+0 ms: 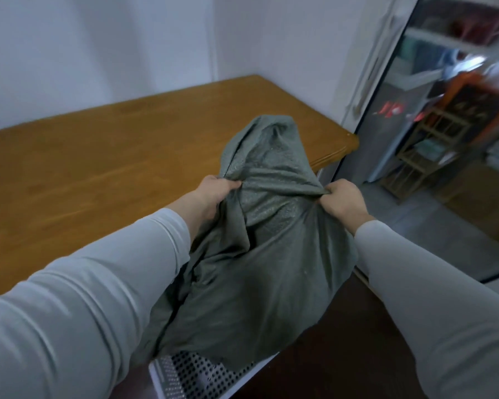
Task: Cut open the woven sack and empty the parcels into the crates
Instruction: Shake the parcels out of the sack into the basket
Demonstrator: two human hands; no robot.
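Both of our hands are closed on the grey-green woven sack (pixel 260 249), which we hold up in front of us at the near right corner of the wooden table (pixel 98 156). Our left hand (pixel 213 194) has its fingers clenched into a bunched fold on the sack's left side, and our right hand (pixel 342 198) pinches a tight gather of the fabric on the right side. Between the two grips the cloth is pulled taut, and above them the upper end of the sack rises in a loose, crumpled peak over the tabletop. The lower part hangs down limp toward us, draping over a white perforated crate (pixel 190 375) whose dotted wall shows just under the sack's bottom edge; the sack hides most of that crate, so we cannot tell what lies inside it. We cannot see any parcels, nor whether the sack has a cut in it.

Our pale long sleeves (pixel 84 298) fill the lower corners of the view. The table runs back into a corner of white walls (pixel 98 47). To the right stands a glass door (pixel 444 139) in a white frame, with blurred shelving and a wooden rack seen in it, and dark floor (pixel 343 355) lies below our right arm.
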